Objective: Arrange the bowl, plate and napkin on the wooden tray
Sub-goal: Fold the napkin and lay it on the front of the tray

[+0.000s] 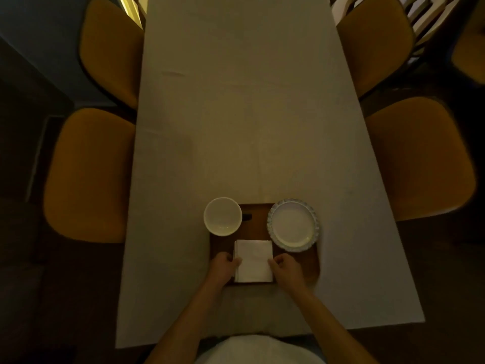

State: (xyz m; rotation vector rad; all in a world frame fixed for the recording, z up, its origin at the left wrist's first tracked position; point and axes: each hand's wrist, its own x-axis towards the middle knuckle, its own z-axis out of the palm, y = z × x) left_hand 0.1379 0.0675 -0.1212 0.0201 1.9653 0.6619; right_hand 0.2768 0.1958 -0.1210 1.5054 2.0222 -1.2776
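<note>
On the wooden tray (256, 224), bowl (222, 216) sits far left, overhanging the edge; plate (293, 225) far right. Napkin (254, 260) lies near-centre, pinched at both sides by left hand (226, 266) and right hand (286, 267). Only napkin squaring judged left.

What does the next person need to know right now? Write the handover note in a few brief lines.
Left hand: at the napkin's left edge, touching it.
Right hand: at its right edge, touching it.
Napkin: folded, flat on the wooden tray, near side.
Bowl: far left corner, overhanging the edge.
Plate: far right, overhanging slightly.
Done: all three on the tray.
Left: release the napkin; perhaps nudge bowl and plate inward.
</note>
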